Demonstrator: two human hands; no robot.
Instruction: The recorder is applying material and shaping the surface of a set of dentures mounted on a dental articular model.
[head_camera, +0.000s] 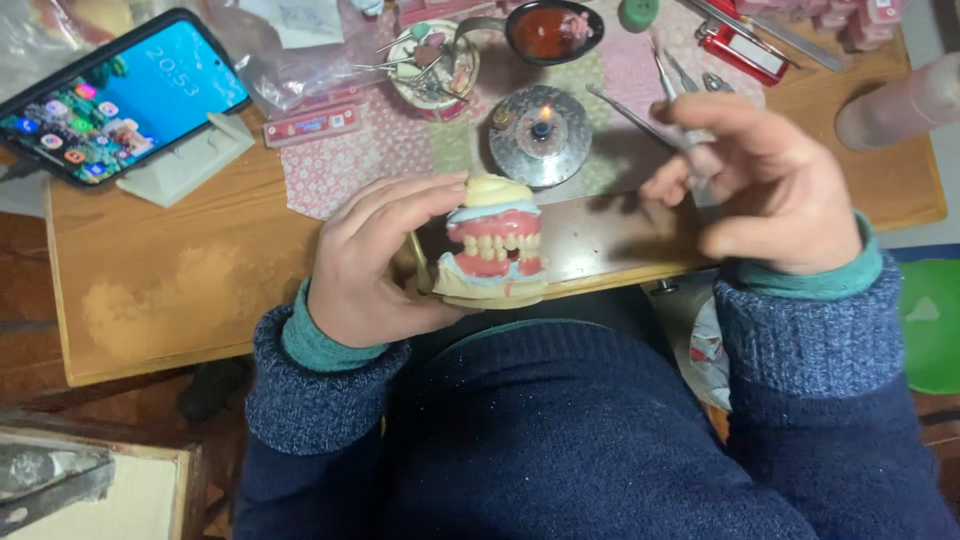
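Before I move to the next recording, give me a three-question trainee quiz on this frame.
1. True or false: the left hand holds the denture model at the front edge of the wooden table.
2. Multiple choice: what do the right hand's fingers grip? A) a thin metal instrument B) a paintbrush C) a glass jar
3. Short answer: what sits on the propped stand at the table's far left corner?

Key:
1. True.
2. A; its tip points toward the small lit burner.
3. A smartphone with its screen lit.
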